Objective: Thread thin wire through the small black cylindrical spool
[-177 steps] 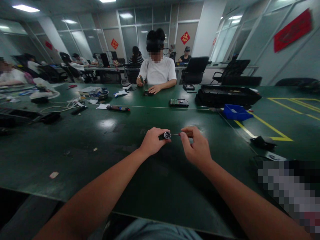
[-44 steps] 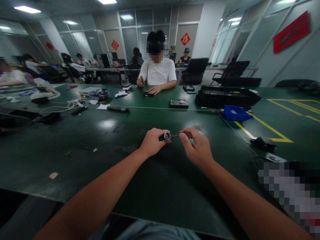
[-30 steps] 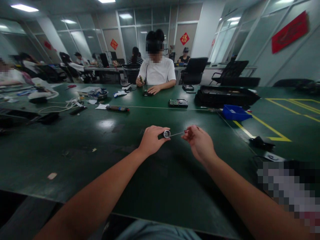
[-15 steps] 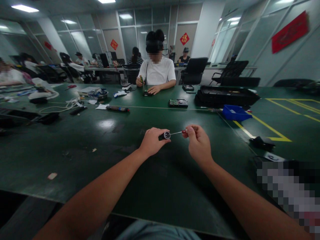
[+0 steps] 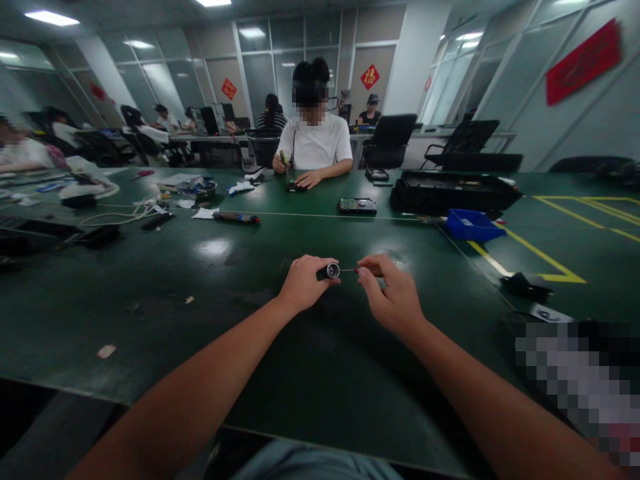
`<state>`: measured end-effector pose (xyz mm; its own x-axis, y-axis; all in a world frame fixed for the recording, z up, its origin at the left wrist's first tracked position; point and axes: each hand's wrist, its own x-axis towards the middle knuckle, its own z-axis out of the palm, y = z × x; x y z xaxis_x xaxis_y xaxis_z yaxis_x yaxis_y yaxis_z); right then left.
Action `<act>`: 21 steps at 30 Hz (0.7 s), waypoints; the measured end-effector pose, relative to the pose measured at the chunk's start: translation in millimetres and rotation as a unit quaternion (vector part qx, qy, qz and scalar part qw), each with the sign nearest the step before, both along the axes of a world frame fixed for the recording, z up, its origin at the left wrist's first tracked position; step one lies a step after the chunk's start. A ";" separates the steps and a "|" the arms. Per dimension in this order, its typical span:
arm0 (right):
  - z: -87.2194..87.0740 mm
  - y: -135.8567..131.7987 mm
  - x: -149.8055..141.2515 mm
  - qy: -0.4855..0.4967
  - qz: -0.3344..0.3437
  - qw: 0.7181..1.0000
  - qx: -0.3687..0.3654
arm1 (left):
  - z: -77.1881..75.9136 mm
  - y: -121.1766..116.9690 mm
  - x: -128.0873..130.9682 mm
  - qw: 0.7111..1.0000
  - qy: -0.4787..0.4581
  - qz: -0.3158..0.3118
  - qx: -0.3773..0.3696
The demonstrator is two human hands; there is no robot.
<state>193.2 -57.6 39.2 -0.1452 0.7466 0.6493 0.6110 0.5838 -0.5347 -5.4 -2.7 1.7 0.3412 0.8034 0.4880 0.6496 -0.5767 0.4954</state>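
Note:
My left hand (image 5: pixel 306 281) is closed round a small black cylinder with a silvery ring at its open end (image 5: pixel 333 271), held just above the green table. Between thumb and fingers, my right hand (image 5: pixel 393 293) pinches a thin screwdriver (image 5: pixel 356 270). Only a bit of its red handle shows; the rest is hidden by the fingers and palm. Its slim metal shaft points left and reaches the side of the cylinder's ringed end. Whether the tip sits inside or only touches the rim, I cannot tell.
Across the green table (image 5: pixel 165 300) sits a person in a white shirt (image 5: pixel 320 143), working on a small dark device. A circuit-board device (image 5: pixel 357 205), an electric screwdriver (image 5: pixel 236 217), a blue bin (image 5: pixel 474 225) and a long black tray (image 5: pixel 455 193) lie beyond my hands.
My right hand has moved slightly left toward the cylinder, and its fingers have shifted on the handle. Less of the screwdriver's shaft shows. My left hand stays nearly still.

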 end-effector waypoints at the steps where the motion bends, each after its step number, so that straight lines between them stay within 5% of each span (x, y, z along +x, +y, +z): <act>1: 0.8 -0.5 -0.2 -0.010 0.004 1.000 0.003 | -0.1 0.1 0.0 1.000 0.001 0.001 -0.001; 9: 6.5 -2.2 -1.7 -0.026 -0.028 0.999 0.014 | -1.0 0.8 0.0 1.000 0.006 0.000 -0.003; 21: 1.2 1.6 0.2 0.055 -0.042 0.995 -0.067 | -2.1 1.7 0.2 1.000 -0.002 -0.006 0.002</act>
